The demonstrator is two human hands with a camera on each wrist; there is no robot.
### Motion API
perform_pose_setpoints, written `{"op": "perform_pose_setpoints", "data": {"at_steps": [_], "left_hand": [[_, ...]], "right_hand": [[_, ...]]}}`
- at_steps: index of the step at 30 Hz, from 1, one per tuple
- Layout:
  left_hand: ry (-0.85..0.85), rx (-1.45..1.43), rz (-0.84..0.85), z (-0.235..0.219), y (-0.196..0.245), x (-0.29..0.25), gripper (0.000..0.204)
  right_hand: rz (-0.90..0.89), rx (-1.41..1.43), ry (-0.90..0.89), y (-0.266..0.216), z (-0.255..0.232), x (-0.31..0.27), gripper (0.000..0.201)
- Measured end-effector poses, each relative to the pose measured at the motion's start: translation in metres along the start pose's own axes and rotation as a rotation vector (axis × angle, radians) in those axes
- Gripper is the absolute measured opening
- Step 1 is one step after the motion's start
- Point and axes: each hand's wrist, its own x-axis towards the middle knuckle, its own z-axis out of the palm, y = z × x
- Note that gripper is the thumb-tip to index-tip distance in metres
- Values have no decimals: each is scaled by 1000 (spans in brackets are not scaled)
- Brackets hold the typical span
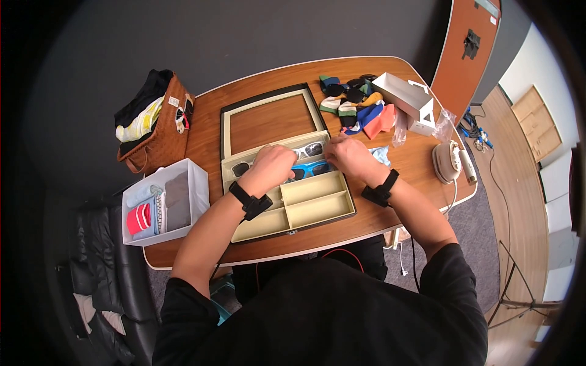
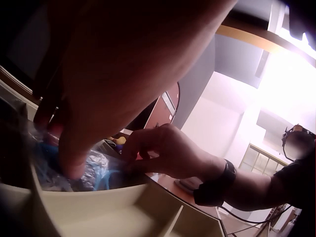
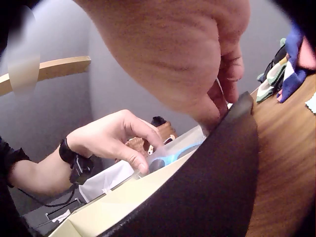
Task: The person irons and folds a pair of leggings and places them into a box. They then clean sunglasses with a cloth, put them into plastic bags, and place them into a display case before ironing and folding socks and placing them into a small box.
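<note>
Blue-framed sunglasses point(image 1: 314, 169) in clear plastic lie low in a cream-lined compartment of the open display case point(image 1: 315, 188). At their left end, my left hand point(image 1: 270, 166) grips them between thumb and fingers; the plastic point(image 2: 97, 164) crinkles under the fingertips in the left wrist view. My right hand point(image 1: 350, 156) pinches the right end, fingers reaching down inside the case wall; its fingertips are partly hidden. White-framed sunglasses point(image 1: 309, 150) sit in the row behind. A dark-lensed pair point(image 1: 240, 169) shows left of my left hand.
The framed case lid point(image 1: 227, 131) leans back. Right of it lie colourful socks point(image 1: 359, 113), black sunglasses point(image 1: 345, 91), a white box point(image 1: 403, 96) and a garment steamer point(image 1: 448, 163). On the left stand a white bin point(image 1: 201, 189) of folded cloth and a wicker basket point(image 1: 160, 135).
</note>
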Motion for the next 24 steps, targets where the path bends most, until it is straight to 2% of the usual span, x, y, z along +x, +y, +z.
{"op": "perform_pose_setpoints", "data": {"at_steps": [2,5,6,8,12,14,15,17,18,20,21,22,24], "left_hand": [[128,33,35,4,-4,-5,14],[175,49,26,13,-3,-8,4],[177,48,24,20,-4,-7,4],[323,179,125,31,-3,-7,5],[361,166,133,34,0,-10,4],[461,187,121,31,0,-12,8],[461,186,121,31,-2,-13,8],[343,76,119,30,-8,-16,13],[347,76,121,30,-10,-19,13],[233,130,81,32,-6,-18,17],[227,126,49,39,-8,-15,15],[253,128,37,35,-4,-16,13],[203,131,19,37,-5,-14,11]], "right_hand": [[17,-55,-8,-3,-2,-1,7],[-42,-137,20,-7,-4,0,10],[-44,-137,19,-8,-4,1,10],[-86,-142,33,-10,-4,3,12],[-138,-104,48,-13,0,3,13],[-137,-168,-1,-15,1,3,13],[-138,-168,-2,-13,3,2,13],[-148,-240,13,-11,9,3,10],[-148,-245,14,-10,13,3,10],[-126,-343,18,-12,13,2,13],[-163,-355,78,-7,20,1,14],[-128,-379,56,-7,24,1,14],[-114,-388,51,-10,23,0,15]]}}
